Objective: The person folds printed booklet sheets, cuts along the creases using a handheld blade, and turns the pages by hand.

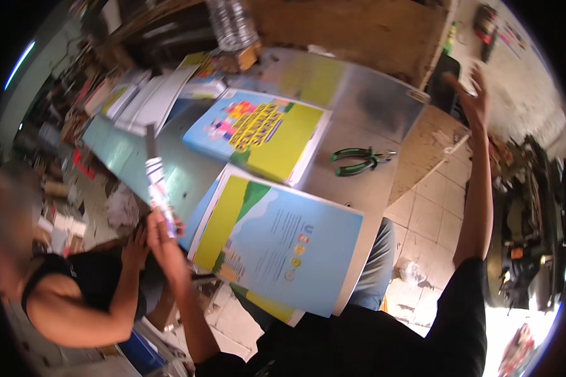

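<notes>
A slim dark metal strip with a handle wrapped in white, blue and red (156, 182) stands upright at the left edge of the grey metal worktop (371, 122), clamped in the left hand (163, 237). Right of it lie a near pile of light-blue and lime-green printed sheets (283, 245) and, beyond that, a colourful printed pile with yellow lettering (251, 132). The work looks partway: printing and piling are done, the strip is in hand but apart from both piles, and how much remains cannot be told. Pliers with green-and-black handles (358, 162) lie unused beside the far pile. The right hand (476, 97) is raised beyond the worktop's right side, fingers spread, holding nothing visible. A co-worker's hand (135, 248) is just beside the left one.
</notes>
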A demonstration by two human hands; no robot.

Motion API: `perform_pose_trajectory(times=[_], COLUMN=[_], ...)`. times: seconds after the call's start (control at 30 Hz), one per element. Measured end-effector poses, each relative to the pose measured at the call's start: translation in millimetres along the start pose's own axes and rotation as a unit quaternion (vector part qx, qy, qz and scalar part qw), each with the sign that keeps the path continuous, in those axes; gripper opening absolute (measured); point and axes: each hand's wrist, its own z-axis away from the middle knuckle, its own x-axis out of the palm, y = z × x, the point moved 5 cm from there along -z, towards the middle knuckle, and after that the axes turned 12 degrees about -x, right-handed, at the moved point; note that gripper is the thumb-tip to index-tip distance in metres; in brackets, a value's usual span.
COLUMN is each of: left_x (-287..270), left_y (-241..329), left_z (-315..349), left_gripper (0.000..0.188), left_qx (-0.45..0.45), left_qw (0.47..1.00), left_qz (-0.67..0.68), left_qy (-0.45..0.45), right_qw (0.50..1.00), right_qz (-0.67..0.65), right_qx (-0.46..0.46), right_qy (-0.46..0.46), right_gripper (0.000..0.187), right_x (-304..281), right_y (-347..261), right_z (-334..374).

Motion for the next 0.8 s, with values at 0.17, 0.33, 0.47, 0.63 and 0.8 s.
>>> perform_pose_trajectory(times=[0.17,0.33,0.47,0.63,0.8], left_x=[85,140,91,-23,-13], left_y=[25,10,24,-17,-33], left_z=[131,202,180,148,187], left_gripper=[0.037,0.028,0.014,0.015,0.03], left_qx=[-0.021,-0.101,0.185,0.013,-0.285], left_qw=[0.991,0.943,0.961,0.99,0.958], left_qz=[0.074,-0.02,-0.142,-0.109,-0.01], left_qy=[-0.105,-0.316,-0.148,0.092,-0.043], right_qw=[0.932,0.532,0.657,0.845,0.882], right_qz=[-0.287,-0.621,-0.516,-0.241,-0.163], right_qx=[0.213,0.481,0.47,0.257,0.173], right_qy=[-0.055,-0.315,-0.284,-0.403,-0.406], right_gripper=[0.042,0.06,0.053,0.035,0.032], right_x=[34,48,34,44,77], right_y=[-231,-418,-384,-305,-293], right_z=[119,213,222,196,195])
